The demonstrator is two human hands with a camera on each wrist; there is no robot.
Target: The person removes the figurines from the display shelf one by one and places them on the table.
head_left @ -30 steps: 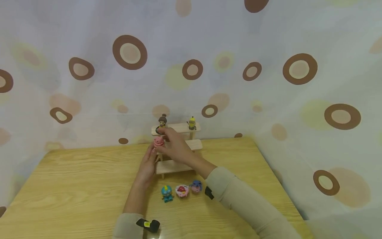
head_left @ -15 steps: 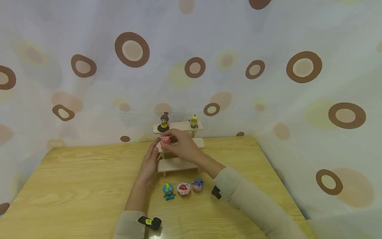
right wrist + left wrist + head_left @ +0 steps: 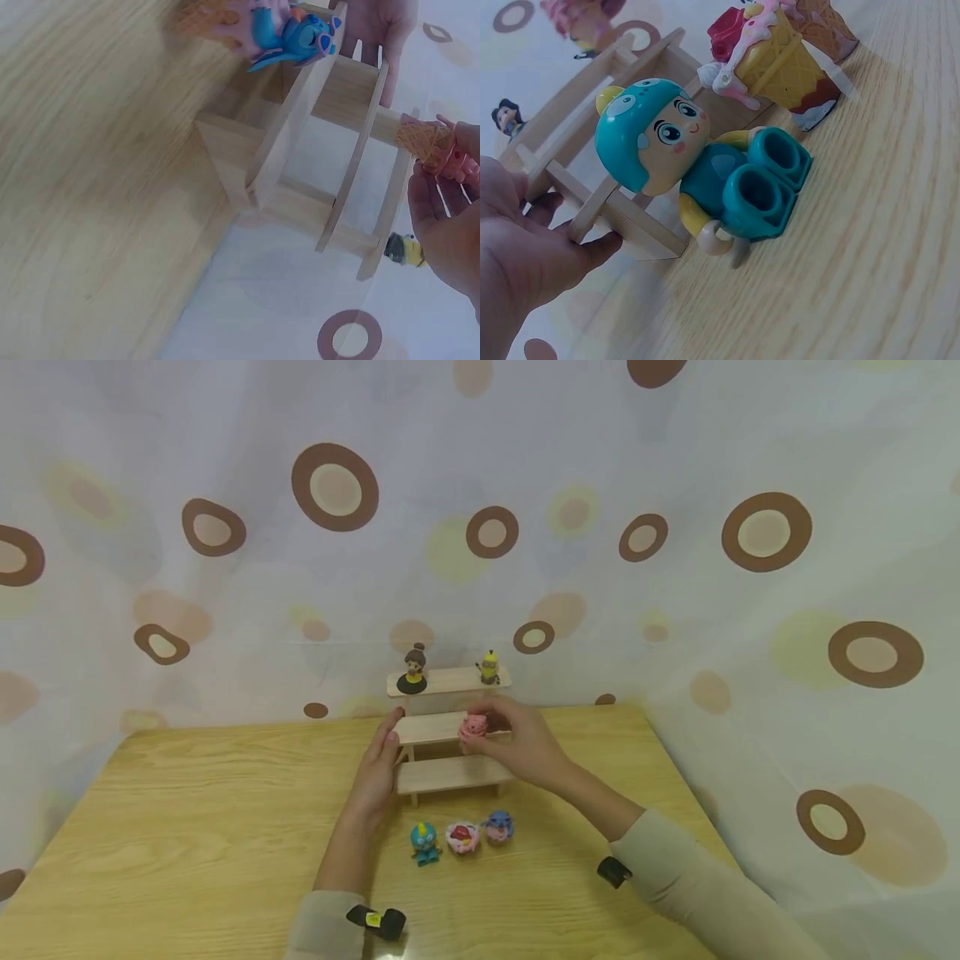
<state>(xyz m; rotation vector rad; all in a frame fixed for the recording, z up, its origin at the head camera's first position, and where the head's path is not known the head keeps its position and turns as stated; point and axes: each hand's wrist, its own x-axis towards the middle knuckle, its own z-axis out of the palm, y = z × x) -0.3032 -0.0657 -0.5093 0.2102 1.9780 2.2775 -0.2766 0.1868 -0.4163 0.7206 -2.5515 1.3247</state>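
My right hand [image 3: 528, 747] pinches a pink ice-cream-cone figurine [image 3: 472, 727] between thumb and fingers. It is at the right part of the middle tier of a three-tier wooden display shelf [image 3: 427, 728]. In the right wrist view the figurine's waffle cone [image 3: 424, 141] shows; I cannot tell whether it touches the board. My left hand [image 3: 371, 781] grips the shelf's left side, and in the left wrist view its fingers [image 3: 604, 247] curl at the wooden frame. On the top tier stand a bun-haired doll [image 3: 413, 672] at left and a yellow Minion figure [image 3: 490, 668] at right.
In front of the shelf, a teal-capped doll [image 3: 424, 843], a pink-and-white ice-cream-cone figurine with red [image 3: 462, 837] and a blue-topped cone figurine [image 3: 498, 827] stand in a row on the wooden table [image 3: 225, 827]. A patterned wall covering [image 3: 600, 602] rises behind.
My right hand has carried the pink figurine from the shelf's left end, beside my left hand, rightward along the middle tier. My left hand stays at the shelf's left side.
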